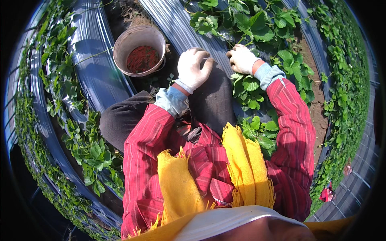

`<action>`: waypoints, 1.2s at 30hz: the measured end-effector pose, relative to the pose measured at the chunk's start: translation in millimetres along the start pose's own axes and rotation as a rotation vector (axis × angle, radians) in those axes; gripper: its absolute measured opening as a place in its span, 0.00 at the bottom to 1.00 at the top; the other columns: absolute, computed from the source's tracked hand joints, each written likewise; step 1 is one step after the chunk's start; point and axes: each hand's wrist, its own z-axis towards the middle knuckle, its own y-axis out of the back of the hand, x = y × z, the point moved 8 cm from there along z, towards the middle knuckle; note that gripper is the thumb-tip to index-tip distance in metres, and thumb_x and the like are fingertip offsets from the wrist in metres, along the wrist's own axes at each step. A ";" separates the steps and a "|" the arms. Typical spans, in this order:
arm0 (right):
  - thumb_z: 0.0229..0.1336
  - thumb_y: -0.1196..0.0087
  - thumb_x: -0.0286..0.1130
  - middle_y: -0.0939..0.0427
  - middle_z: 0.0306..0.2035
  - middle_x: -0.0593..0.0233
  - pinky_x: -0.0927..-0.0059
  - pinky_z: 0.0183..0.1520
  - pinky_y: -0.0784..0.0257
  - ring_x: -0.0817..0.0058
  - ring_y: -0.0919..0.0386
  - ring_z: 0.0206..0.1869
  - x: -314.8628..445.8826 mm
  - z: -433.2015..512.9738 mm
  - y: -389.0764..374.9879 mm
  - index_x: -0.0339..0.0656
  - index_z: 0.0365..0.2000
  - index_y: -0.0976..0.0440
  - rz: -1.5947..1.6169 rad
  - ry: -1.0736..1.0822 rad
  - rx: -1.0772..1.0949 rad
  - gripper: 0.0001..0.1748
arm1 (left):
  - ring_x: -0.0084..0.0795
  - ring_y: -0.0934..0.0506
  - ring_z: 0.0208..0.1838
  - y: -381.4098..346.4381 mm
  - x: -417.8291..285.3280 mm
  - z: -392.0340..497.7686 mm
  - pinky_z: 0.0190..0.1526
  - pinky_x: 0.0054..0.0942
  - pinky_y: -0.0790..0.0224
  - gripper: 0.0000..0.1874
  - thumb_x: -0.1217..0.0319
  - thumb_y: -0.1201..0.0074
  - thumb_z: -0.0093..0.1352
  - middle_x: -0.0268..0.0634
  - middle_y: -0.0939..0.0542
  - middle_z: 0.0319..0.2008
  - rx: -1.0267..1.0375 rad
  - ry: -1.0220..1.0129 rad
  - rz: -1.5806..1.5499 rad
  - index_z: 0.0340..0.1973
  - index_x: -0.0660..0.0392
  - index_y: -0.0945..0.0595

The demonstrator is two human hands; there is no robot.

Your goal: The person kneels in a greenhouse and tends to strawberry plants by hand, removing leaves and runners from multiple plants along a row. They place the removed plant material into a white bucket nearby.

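My left hand [193, 67], in a white work glove, lies over my bent knee [211, 93] with its fingers curled and thumb apart. Its palm is hidden, so I cannot tell whether anything is in it. My right hand [243, 59], also gloved, is at the edge of a leafy strawberry plant [256, 25], close to a green stem [242, 39]. Those fingertips are curled under, and whether they grip the stem is hidden. Left of my left hand stands a pale plastic bucket [119, 49] with many thin red pieces [143, 59] in the bottom.
Shiny plastic mulch film [172, 22] covers the beds. Plant rows run along the left [96, 156] and right [340, 90], with bare soil [319, 120] between beds. A long runner [93, 56] stretches to the bucket. Far right, a red-clothed person [326, 194] is partly visible.
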 end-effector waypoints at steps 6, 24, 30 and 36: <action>0.55 0.37 0.31 0.19 0.58 0.65 0.55 0.65 0.28 0.56 0.26 0.62 -12.0 -30.1 4.3 0.44 0.40 0.12 0.025 -0.104 -0.166 0.12 | 0.50 0.15 0.44 -91.1 57.2 46.2 0.50 0.42 0.21 0.13 0.64 0.42 0.72 0.47 0.15 0.41 0.502 0.033 -0.004 0.43 0.58 0.10; 0.50 0.37 0.30 0.16 0.53 0.66 0.55 0.68 0.31 0.59 0.22 0.57 -30.3 -19.3 1.8 0.46 0.29 0.12 0.076 -0.144 -0.183 0.06 | 0.51 0.16 0.39 -130.9 69.8 23.4 0.43 0.48 0.22 0.14 0.55 0.38 0.63 0.48 0.16 0.35 0.798 -0.373 0.322 0.33 0.50 0.10; 0.52 0.37 0.39 0.16 0.41 0.57 0.53 0.60 0.28 0.57 0.19 0.49 -20.1 -15.9 22.4 0.44 0.28 0.11 0.104 -0.163 -0.313 0.11 | 0.53 0.18 0.42 -118.6 71.8 11.5 0.44 0.51 0.25 0.12 0.58 0.37 0.67 0.50 0.21 0.39 0.713 -0.418 0.209 0.42 0.49 0.11; 0.62 0.43 0.37 0.19 0.40 0.61 0.53 0.61 0.28 0.60 0.20 0.50 15.5 20.4 16.9 0.44 0.34 0.15 -0.137 -0.103 -0.302 0.10 | 0.53 0.20 0.42 -108.7 73.3 16.4 0.44 0.48 0.26 0.12 0.60 0.34 0.66 0.49 0.22 0.38 0.617 -0.275 0.046 0.43 0.48 0.11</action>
